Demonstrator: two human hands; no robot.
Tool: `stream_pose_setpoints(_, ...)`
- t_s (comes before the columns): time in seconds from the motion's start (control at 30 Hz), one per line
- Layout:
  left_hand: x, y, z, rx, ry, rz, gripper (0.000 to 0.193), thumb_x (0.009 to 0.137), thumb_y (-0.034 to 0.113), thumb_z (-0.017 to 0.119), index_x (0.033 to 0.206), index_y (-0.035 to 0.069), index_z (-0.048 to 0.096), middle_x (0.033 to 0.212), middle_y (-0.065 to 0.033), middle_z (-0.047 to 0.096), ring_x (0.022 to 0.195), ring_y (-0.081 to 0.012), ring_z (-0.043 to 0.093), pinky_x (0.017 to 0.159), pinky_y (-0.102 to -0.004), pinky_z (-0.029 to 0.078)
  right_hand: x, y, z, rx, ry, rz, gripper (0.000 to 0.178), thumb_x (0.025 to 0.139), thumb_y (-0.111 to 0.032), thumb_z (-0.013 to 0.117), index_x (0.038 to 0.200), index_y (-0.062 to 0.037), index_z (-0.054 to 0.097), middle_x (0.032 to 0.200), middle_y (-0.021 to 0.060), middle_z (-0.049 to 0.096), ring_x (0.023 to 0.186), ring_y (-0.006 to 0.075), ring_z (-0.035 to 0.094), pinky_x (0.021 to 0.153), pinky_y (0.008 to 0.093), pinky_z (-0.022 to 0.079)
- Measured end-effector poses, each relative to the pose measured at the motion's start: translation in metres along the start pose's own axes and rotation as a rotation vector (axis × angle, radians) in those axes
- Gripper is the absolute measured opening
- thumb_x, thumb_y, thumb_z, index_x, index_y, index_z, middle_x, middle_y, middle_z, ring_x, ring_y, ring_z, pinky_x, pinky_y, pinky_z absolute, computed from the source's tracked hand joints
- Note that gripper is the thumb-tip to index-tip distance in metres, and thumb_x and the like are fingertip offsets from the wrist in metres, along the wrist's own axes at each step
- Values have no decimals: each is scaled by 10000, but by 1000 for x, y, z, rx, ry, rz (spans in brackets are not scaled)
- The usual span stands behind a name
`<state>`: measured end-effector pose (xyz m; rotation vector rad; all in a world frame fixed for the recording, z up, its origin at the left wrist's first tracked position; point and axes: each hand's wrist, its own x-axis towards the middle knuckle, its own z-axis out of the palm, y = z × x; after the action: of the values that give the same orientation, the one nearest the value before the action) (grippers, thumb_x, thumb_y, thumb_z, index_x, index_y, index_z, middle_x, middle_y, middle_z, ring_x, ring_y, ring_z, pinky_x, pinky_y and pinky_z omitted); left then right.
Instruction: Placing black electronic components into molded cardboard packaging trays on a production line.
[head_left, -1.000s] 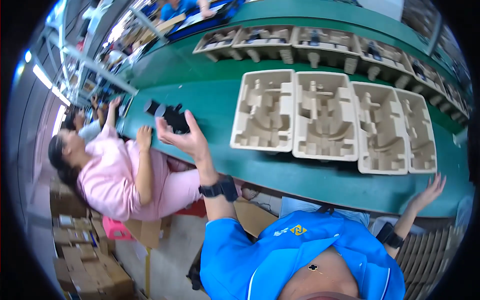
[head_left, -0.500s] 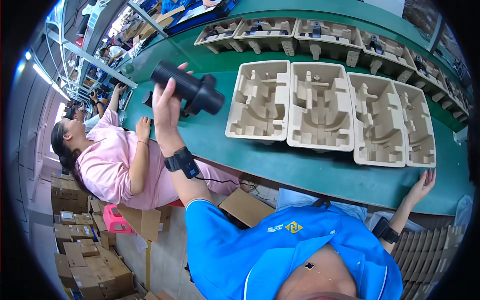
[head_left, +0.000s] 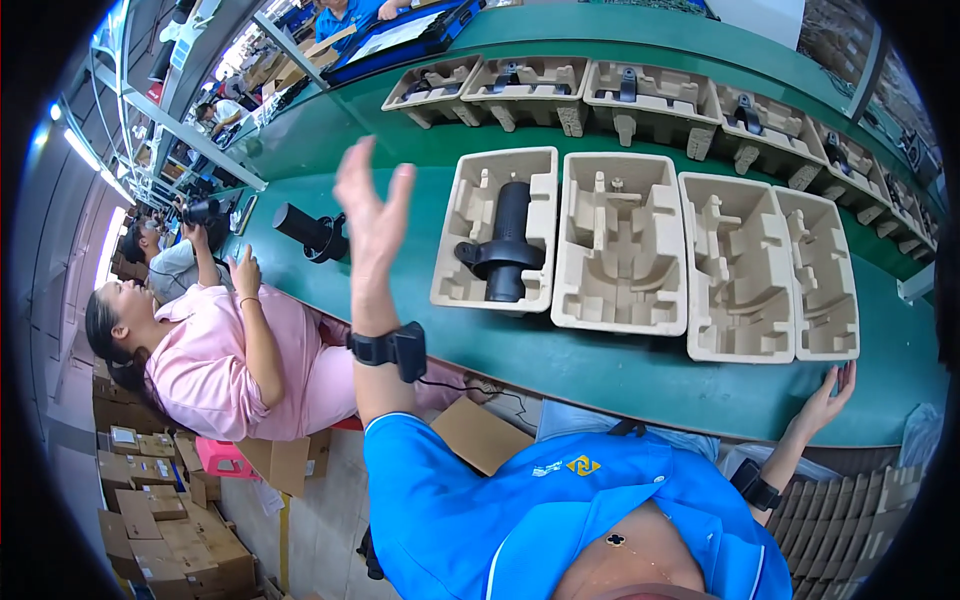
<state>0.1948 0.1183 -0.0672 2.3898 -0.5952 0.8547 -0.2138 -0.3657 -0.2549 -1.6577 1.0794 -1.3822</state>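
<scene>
My left hand (head_left: 375, 205) is raised over the green workbench (head_left: 620, 375), fingers spread, holding nothing. To its right, a black cylindrical device (head_left: 508, 235) with a ring-shaped bracket lies in the leftmost moulded tan tray (head_left: 448, 270). Beside that tray stand three more trays, a second (head_left: 625, 318), a third (head_left: 738, 345) and a fourth (head_left: 840, 345), with bare moulded hollows. At the near corner of the fourth, my right hand (head_left: 828, 402) has its fingers stretched out by the bench edge. Another black cylindrical device (head_left: 308, 232) lies on the bench left of my left hand.
Along the back of the bench runs a row of tan trays (head_left: 655, 110) holding black parts. A co-worker in a pink shirt (head_left: 225, 365) sits at the left. An open cardboard box (head_left: 480, 435) stands below the bench edge, and stacked tan trays (head_left: 850, 530) stand at lower right.
My left hand has let go of the black cylindrical device, which now lies in the leftmost tray. The other device on the bench is in fuller view. My right hand stays by the fourth tray.
</scene>
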Motion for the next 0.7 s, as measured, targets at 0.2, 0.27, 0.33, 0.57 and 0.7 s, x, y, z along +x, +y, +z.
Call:
stream_pose_setpoints(0.2, 23, -165, -30, 508, 607, -506, 1087, 717, 485, 782, 1432, -65, 174, 1344, -306, 395, 1279, -409, 364, 1088, -476, 269, 9, 30, -8, -67, -19, -63, 390, 976, -135, 529, 1337, 4, 478, 1311, 157, 518, 1169, 242, 517, 999, 341, 419)
stream_pose_setpoints(0.27, 16, -214, -38, 387, 588, -515, 1110, 689, 492, 800, 1422, -64, 180, 1318, -311, 414, 1246, -414, 404, 1064, -465, 307, 12, 30, -9, -53, 1, -113, 405, 973, -143, 541, 1340, 16, 473, 1308, 170, 525, 1157, 242, 527, 995, 341, 422)
stream_pose_setpoints(0.33, 12, -237, -36, 241, 549, -520, 1132, 661, 499, 819, 1412, -63, 185, 1292, -316, 434, 1212, -419, 443, 1040, -453, 345, 11, 29, -6, -58, -9, -100, 410, 971, -143, 545, 1341, 20, 471, 1313, 172, 523, 1160, 241, 526, 995, 340, 422)
stream_pose_setpoints(0.57, 34, -178, -27, -37, 401, -397, 710, 747, 364, 802, 1221, -54, 479, 1140, -191, 576, 991, -294, 588, 905, -371, 462, 9, 26, -2, -132, -4, -81, 419, 969, -144, 551, 1338, 38, 468, 1323, 178, 517, 1172, 234, 520, 996, 340, 420)
stream_pose_setpoints(0.7, 57, -73, -36, -1199, 92, -320, 466, 887, 219, 675, 1246, -32, 514, 1131, -137, 590, 1000, -204, 586, 879, -329, 475, 14, 35, -3, -123, -11, -114, 413, 968, -143, 554, 1329, 42, 476, 1324, 175, 519, 1175, 233, 519, 995, 341, 420)
